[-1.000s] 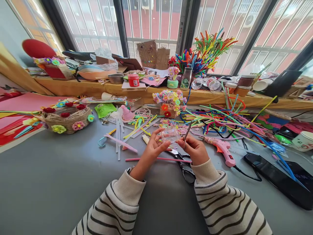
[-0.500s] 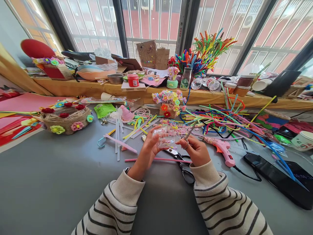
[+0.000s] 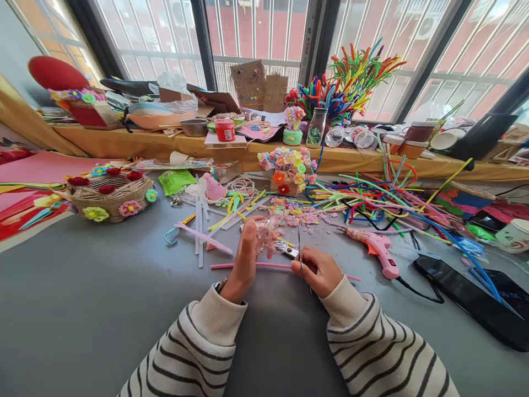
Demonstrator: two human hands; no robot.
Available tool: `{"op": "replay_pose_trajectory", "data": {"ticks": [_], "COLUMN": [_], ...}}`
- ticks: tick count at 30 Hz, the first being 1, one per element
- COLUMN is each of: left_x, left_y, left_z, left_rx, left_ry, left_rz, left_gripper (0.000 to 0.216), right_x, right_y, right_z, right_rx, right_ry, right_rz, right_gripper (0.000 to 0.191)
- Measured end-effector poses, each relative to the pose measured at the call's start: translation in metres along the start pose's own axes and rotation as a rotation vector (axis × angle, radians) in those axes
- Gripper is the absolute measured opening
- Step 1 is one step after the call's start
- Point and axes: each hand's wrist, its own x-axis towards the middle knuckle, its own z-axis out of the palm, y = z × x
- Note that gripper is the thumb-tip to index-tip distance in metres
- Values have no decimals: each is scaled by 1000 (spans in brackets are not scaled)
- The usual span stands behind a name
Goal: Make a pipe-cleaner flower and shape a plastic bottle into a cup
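My left hand (image 3: 244, 262) is closed around a clear plastic container (image 3: 264, 237), held tilted above the table with its far side toward my right hand. My right hand (image 3: 318, 271) grips a thin pointed metal tool (image 3: 298, 240), whose tip points up. I cannot tell its exact kind. Between the hands lie large scissors (image 3: 290, 250), their handles hidden behind my right hand. A pink pipe cleaner (image 3: 273, 265) runs across the table below both hands. Pink fluffy trimmings (image 3: 295, 212) are scattered just beyond.
A pink glue gun (image 3: 382, 253) lies to the right, beside a black phone (image 3: 467, 298). Pipe cleaners (image 3: 363, 193) pile up behind it. Clear glue sticks (image 3: 199, 231) and a flower-trimmed basket (image 3: 111, 198) are on the left. A crowded ledge (image 3: 165, 144) runs along the back.
The metal tool has turned from slanting to nearly upright as my right hand moved left and down. My left hand has turned the clear container and shifted slightly left.
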Motion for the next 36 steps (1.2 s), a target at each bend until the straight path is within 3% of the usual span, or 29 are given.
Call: {"op": "replay_pose_trajectory", "data": {"ticks": [6,17,36], "left_x": [-1,-6,-8], "left_y": [-3,-2,-2], "left_z": [-2,-4,-2], "left_rx": [61,241,238], "left_ry": [30,15,30], "left_rz": [105,227,237], "left_gripper": [29,30,31], "right_x": [-4,-4,-4], "right_y": [-2,-12,-1], "right_z": [5,8,16], "right_rx": [-13,42,-16], "right_ry": [-67,-56,173], "right_rz": [25,67,-44], "right_gripper": [42,40,39]}}
